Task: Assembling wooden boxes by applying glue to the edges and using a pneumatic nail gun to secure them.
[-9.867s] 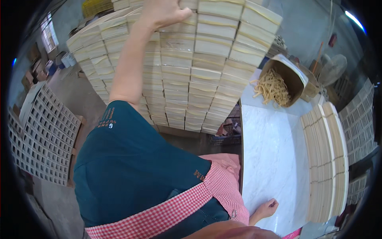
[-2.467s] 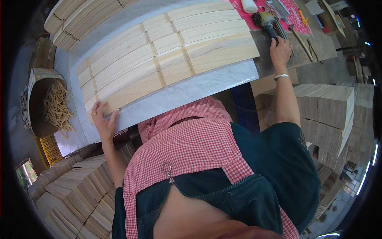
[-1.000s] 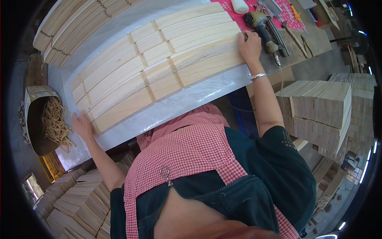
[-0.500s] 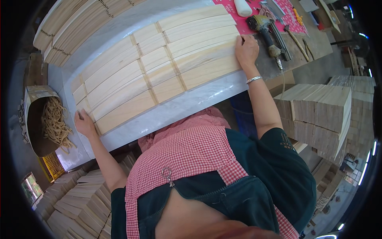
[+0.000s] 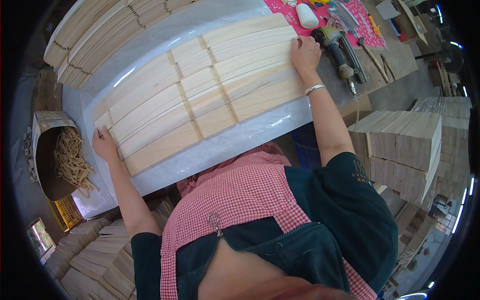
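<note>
Several pale wooden slats (image 5: 205, 82) lie side by side on the white table (image 5: 220, 137), their long sides running from left to right. Narrow tan strips cross them; whether these are grooves or bands I cannot tell. At the left end, my left hand (image 5: 105, 145) is closed against the slat ends with curled fingers. My right hand (image 5: 306, 55), with a silver bangle at the wrist, grips the right end near the far corner. Some of the fingertips on both hands are hidden.
Beyond stand stacked notched slats (image 5: 107, 35). A box of tan cord-like loops (image 5: 75, 157) sits at left. To the right lie a nail gun (image 5: 337, 52) with its hose, a hammer (image 5: 374, 60) and a white bottle (image 5: 306, 16). Wood stacks (image 5: 400, 135) flank me.
My right hand has moved a little farther away and left along the slat ends. My left hand has shifted slightly farther away too. The slats stay nearly in place.
</note>
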Tool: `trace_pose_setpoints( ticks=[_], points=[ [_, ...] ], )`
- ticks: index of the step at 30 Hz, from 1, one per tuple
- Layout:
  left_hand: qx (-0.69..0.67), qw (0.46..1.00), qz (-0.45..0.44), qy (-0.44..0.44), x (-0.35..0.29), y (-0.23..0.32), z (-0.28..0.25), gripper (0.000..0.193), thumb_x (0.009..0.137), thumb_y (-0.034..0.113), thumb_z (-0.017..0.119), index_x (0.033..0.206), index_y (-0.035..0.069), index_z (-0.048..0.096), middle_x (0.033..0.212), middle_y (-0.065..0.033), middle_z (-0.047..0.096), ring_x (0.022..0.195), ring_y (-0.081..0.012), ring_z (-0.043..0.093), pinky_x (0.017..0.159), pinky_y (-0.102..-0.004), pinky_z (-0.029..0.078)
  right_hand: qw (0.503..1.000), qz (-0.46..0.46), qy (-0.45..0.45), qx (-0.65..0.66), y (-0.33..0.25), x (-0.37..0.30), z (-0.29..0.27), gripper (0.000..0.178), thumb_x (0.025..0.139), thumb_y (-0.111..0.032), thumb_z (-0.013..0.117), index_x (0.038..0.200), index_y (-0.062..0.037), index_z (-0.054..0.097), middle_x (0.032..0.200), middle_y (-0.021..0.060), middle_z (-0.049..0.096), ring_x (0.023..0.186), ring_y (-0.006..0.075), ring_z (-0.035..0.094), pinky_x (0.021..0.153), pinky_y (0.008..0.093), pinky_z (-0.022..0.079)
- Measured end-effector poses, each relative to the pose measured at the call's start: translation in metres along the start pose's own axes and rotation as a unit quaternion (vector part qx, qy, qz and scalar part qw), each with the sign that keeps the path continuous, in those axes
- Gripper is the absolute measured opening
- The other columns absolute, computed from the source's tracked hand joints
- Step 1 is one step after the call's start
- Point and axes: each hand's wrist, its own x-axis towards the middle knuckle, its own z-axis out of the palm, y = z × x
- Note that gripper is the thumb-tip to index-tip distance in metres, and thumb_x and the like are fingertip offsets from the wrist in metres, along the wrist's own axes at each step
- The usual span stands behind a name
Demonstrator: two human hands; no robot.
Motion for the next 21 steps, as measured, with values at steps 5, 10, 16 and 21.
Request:
trace_pose_setpoints(
  ticks=[5,10,16,21],
  points=[
    [0.007,1.000,-0.028,-0.007,-0.008,0.013,-0.006,0.053,0.095,0.038,0.059,0.121,-0.008,0.064,0.116,-0.0223,0.069,0.099,-0.0347,0.067,0.089,-0.0381,0.051,1.000,-0.001,-0.006,0.010,0.003,-0.001,0.003,0.024,0.090,-0.025,0.062,0.101,-0.0070,0.075,0.105,0.0121,0.070,0.091,0.0347,0.063,0.084,0.0441,0.051],
    [0.024,0.999,-0.021,-0.001,-0.008,0.009,-0.003,0.053,0.095,0.038,0.059,0.120,-0.007,0.065,0.116,-0.0217,0.069,0.099,-0.0346,0.066,0.089,-0.0377,0.051,1.000,-0.006,-0.004,0.019,0.003,-0.001,0.006,0.024,0.090,-0.024,0.062,0.100,-0.0065,0.075,0.102,0.0118,0.070,0.090,0.0345,0.063,0.083,0.0434,0.050],
    [0.043,0.999,0.003,0.019,-0.005,-0.009,0.005,0.053,0.095,0.040,0.058,0.121,-0.005,0.065,0.119,-0.0223,0.067,0.104,-0.0360,0.064,0.091,-0.0395,0.051,0.999,-0.005,-0.014,0.036,0.000,0.001,0.004,0.025,0.090,-0.024,0.061,0.100,-0.0053,0.074,0.101,0.0136,0.070,0.089,0.0352,0.063,0.083,0.0438,0.050],
    [0.064,0.998,-0.015,-0.010,-0.002,0.024,-0.001,0.054,0.095,0.042,0.057,0.125,-0.003,0.064,0.126,-0.0244,0.063,0.111,-0.0382,0.061,0.095,-0.0434,0.049,0.999,-0.007,0.017,-0.031,-0.004,0.007,0.008,0.026,0.092,-0.025,0.058,0.101,-0.0045,0.072,0.106,0.0161,0.068,0.093,0.0370,0.062,0.084,0.0450,0.050]
  ],
)
